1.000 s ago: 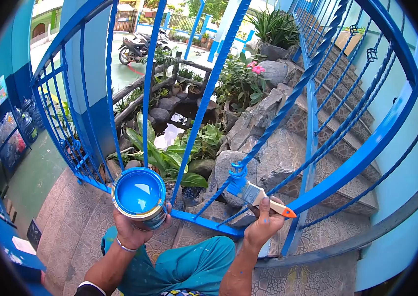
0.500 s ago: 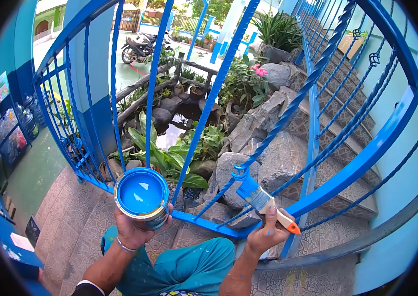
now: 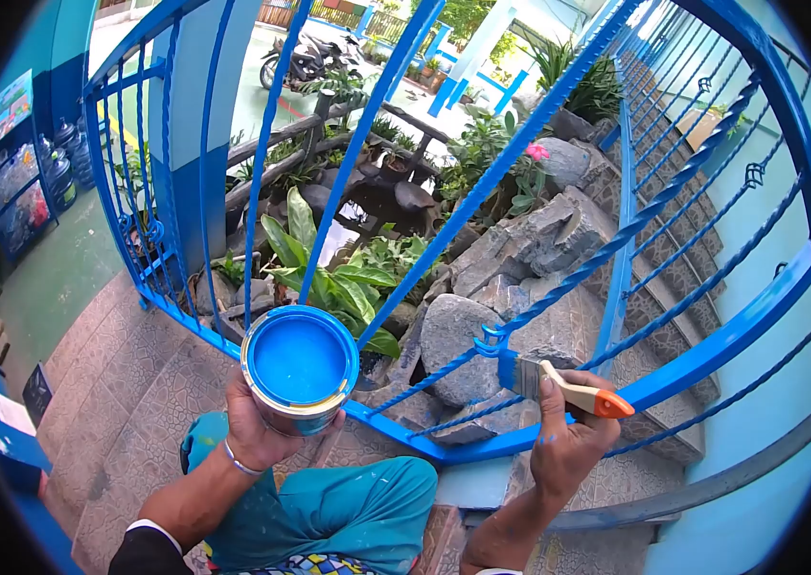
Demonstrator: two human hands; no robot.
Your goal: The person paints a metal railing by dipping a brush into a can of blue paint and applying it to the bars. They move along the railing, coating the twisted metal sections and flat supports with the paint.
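Note:
My left hand (image 3: 266,428) is wrapped round a can of blue paint (image 3: 300,362), tipped so that its open top faces me. My right hand (image 3: 563,436) grips a paintbrush (image 3: 568,385) by its cream handle with an orange end. The brush's blue-coated bristles point left and touch, or nearly touch, a twisted bar (image 3: 458,364) beside its curled ornament (image 3: 491,340). This bar belongs to a blue metal railing (image 3: 702,356) that curves in front of me.
Behind the railing lie large grey rocks (image 3: 463,335), leafy plants (image 3: 343,287) and a small pond (image 3: 343,235). Stone-patterned stairs (image 3: 669,287) climb at the right. A dark handrail (image 3: 712,489) curves at lower right. Water bottles (image 3: 62,177) stand at left.
The brush has turned from slanting up-left to nearly level, and my right hand has moved right. The paint can has shifted slightly right and up. The whole view has tilted a little.

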